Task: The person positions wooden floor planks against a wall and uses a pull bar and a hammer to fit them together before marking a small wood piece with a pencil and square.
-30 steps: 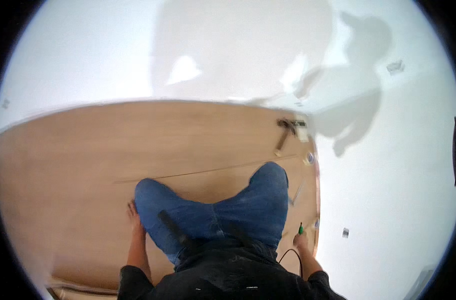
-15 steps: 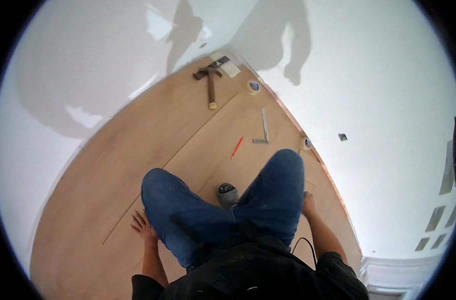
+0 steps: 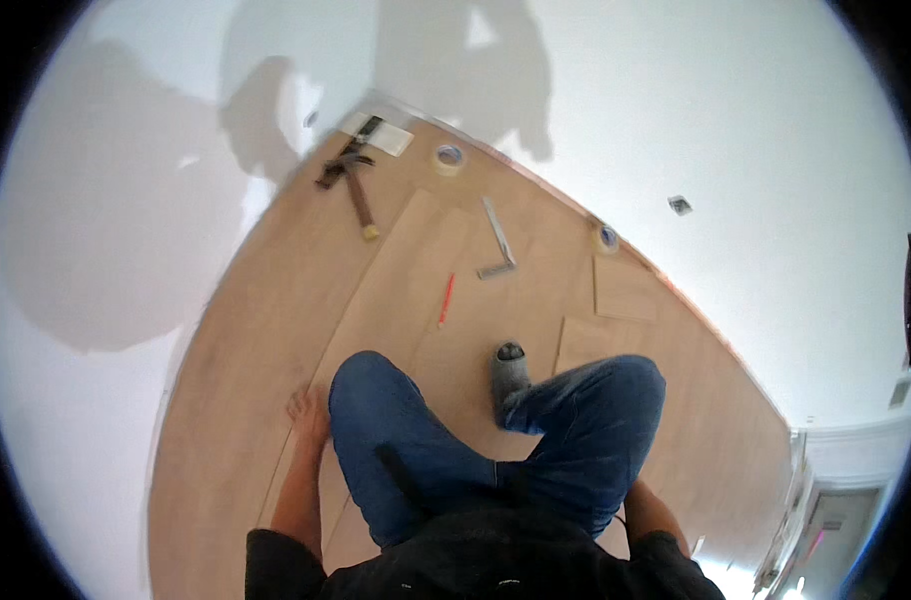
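Note:
My left hand [image 3: 309, 412] rests on the wood plank floor [image 3: 246, 350] beside my left knee, close to a seam between planks. Its fingers look spread and nothing shows in them. Of my right arm only the forearm [image 3: 658, 520] is visible; the hand is hidden behind my right leg. Ahead of my knees lie a red pencil [image 3: 447, 302] and a metal try square [image 3: 500, 240]. Further off, at the far left, a claw hammer [image 3: 360, 200] lies across a dark metal bar [image 3: 366, 138].
One tape roll [image 3: 449, 158] lies near the corner, another tape roll [image 3: 607, 238] along the right wall [image 3: 756, 240]. Cut plank pieces [image 3: 626, 288] lie right of the square. A pale flat sheet [image 3: 388, 135] sits in the corner. A doorway [image 3: 836, 520] shows at lower right.
The view has turned, shifting the tools leftward. My left hand is further forward along my left knee. My right hand has gone out of sight behind my leg, and the knees have spread.

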The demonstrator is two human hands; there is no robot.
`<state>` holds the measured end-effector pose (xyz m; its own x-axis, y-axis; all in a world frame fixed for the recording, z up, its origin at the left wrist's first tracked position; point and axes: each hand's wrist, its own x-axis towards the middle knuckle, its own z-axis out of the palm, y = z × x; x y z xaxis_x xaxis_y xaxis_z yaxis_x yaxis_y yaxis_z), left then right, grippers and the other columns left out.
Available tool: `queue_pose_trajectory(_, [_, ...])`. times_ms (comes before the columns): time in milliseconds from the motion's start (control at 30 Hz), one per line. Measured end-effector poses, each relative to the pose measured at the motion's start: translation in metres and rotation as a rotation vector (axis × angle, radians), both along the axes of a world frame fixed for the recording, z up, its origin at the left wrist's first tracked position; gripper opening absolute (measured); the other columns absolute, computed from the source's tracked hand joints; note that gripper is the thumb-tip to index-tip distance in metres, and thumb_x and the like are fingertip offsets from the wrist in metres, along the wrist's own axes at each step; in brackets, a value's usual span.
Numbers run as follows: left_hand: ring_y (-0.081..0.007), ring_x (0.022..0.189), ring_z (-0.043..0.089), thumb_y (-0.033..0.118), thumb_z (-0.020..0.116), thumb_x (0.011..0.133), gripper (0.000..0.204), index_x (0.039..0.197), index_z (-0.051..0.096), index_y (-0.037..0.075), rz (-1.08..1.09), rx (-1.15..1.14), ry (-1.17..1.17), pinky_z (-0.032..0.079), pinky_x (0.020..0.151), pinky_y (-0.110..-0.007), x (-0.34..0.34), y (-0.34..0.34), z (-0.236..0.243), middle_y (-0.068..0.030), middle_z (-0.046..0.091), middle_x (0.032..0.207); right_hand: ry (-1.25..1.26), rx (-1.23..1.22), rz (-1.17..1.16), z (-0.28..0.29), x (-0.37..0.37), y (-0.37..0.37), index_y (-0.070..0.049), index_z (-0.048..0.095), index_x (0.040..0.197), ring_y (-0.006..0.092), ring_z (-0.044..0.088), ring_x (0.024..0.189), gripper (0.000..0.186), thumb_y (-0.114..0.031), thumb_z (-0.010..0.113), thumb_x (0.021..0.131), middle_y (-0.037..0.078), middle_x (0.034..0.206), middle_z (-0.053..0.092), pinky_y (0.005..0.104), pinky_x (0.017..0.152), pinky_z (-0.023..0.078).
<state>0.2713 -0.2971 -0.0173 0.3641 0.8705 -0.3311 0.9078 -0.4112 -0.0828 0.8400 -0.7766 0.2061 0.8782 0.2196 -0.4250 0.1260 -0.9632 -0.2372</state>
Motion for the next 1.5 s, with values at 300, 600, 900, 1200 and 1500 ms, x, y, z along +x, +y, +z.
queue_pose_trajectory(300, [-0.0456, 0.158, 0.002, 0.053, 0.049, 0.103, 0.086, 0.168, 0.001, 0.022, 0.142, -0.173, 0.069, 0.007, 0.121, -0.068, 0.076, 0.001, 0.003, -0.0221, -0.006, 0.173, 0.023, 0.061, -0.143, -0.011, 0.039, -0.004, 0.001, 0.057, 0.121, 0.0339, 0.066, 0.107, 0.039, -0.033, 0.056, 0.103, 0.026, 0.119, 0.067, 0.0467, 0.091, 0.052])
queue_pose_trajectory(600, [-0.0443, 0.159, -0.004, 0.063, 0.056, 0.097, 0.106, 0.167, -0.009, 0.018, 0.337, -0.447, 0.339, 0.016, 0.123, -0.064, -0.034, -0.085, 0.04, -0.0185, -0.017, 0.172, 0.106, 0.09, 0.044, -0.077, 0.163, 0.122, 0.001, 0.054, 0.113, 0.0461, 0.067, 0.098, 0.042, -0.034, 0.069, 0.095, 0.032, 0.109, 0.068, 0.053, 0.083, 0.051])
queue_pose_trajectory(900, [-0.0379, 0.146, 0.044, 0.032, 0.078, 0.091, 0.091, 0.161, 0.028, 0.004, 0.737, -0.552, 0.215, 0.038, 0.12, -0.046, -0.07, -0.077, 0.137, -0.0271, 0.043, 0.158, -0.458, -0.086, 0.707, -0.159, 0.279, 0.24, -0.005, 0.044, 0.145, 0.039, 0.041, 0.141, 0.076, -0.035, 0.079, 0.085, 0.022, 0.154, 0.043, 0.0504, 0.118, 0.033])
queue_pose_trajectory(1200, [-0.0426, 0.135, 0.053, 0.034, 0.071, 0.094, 0.065, 0.15, 0.051, 0.008, 0.296, -0.272, -0.045, 0.041, 0.115, -0.049, 0.162, 0.152, 0.263, -0.0254, 0.058, 0.143, 0.157, -0.302, 1.06, -0.183, 0.287, 0.24, -0.009, 0.052, 0.144, 0.0388, 0.055, 0.13, 0.083, -0.041, 0.089, 0.077, 0.017, 0.141, 0.06, 0.0518, 0.112, 0.042])
queue_pose_trajectory(1500, [-0.0378, 0.125, 0.06, 0.033, 0.062, 0.098, 0.055, 0.148, 0.05, 0.013, 0.071, -0.241, -0.103, 0.048, 0.105, -0.051, 0.325, 0.331, 0.225, -0.0172, 0.063, 0.136, 0.552, -0.188, 0.819, -0.081, 0.348, 0.23, 0.006, 0.057, 0.128, 0.0281, 0.071, 0.109, 0.047, -0.027, 0.071, 0.098, 0.02, 0.12, 0.073, 0.0416, 0.088, 0.057])
